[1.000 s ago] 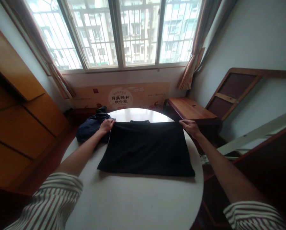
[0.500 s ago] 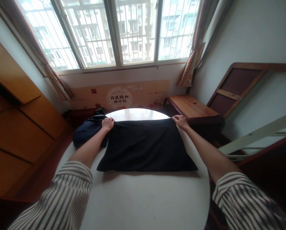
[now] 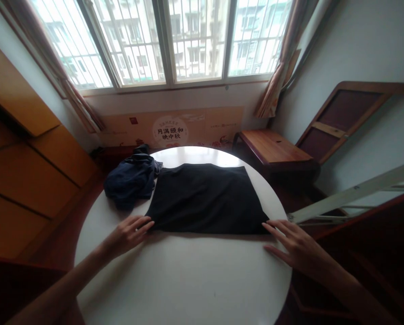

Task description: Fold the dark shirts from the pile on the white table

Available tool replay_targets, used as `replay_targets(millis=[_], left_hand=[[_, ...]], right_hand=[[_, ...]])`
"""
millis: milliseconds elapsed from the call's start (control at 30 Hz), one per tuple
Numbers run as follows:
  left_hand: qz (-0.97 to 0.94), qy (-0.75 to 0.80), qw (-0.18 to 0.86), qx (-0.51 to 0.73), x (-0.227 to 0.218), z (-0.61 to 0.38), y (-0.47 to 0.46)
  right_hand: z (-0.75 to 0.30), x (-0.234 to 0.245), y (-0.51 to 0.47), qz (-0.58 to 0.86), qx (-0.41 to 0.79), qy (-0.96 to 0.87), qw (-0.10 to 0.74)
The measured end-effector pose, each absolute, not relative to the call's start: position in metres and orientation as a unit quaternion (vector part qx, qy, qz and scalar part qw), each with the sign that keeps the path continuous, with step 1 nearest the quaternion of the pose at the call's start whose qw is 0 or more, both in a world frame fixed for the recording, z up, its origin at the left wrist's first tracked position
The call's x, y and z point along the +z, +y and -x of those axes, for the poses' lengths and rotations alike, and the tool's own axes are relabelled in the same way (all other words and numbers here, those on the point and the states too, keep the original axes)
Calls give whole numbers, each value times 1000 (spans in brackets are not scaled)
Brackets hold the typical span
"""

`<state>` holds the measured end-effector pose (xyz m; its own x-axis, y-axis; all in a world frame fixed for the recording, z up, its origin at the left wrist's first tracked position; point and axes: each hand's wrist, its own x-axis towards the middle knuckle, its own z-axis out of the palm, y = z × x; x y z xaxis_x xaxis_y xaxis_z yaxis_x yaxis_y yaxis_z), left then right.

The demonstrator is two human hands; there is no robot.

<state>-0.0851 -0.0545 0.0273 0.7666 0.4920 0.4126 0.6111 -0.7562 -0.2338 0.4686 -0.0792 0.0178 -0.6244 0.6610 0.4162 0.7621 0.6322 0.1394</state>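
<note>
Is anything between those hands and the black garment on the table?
No, nothing visible. The left hand and right hand lie at the near edge of the folded black garment on the round white table. A crumpled dark blue garment sits beside its far left side, not between.

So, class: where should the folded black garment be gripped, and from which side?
Grip the black garment's near edge at both corners, from the near side: it lies flat and squared, closest to the left hand and right hand.
</note>
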Motion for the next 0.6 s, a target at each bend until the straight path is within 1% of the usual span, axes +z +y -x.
replay_targets(millis=[133, 233, 333, 467, 533, 600], left_hand=[[922, -311, 182, -138, 18, 85, -50], [924, -312, 166, -145, 18, 83, -50], [930, -302, 153, -146, 20, 89, -66], [936, -291, 134, -145, 20, 99, -113], [937, -298, 111, -144, 22, 100, -137], [934, -318, 69, -148, 28, 98, -153]], right_hand=[[-459, 15, -74, 365, -247, -888, 133], [-456, 19, -71, 353, -267, -887, 133], [-466, 23, -82, 331, -261, -894, 152], [-488, 23, -112, 284, -235, -913, 177], [-493, 24, -127, 275, -216, -918, 188], [-489, 28, -138, 298, -183, -915, 202]])
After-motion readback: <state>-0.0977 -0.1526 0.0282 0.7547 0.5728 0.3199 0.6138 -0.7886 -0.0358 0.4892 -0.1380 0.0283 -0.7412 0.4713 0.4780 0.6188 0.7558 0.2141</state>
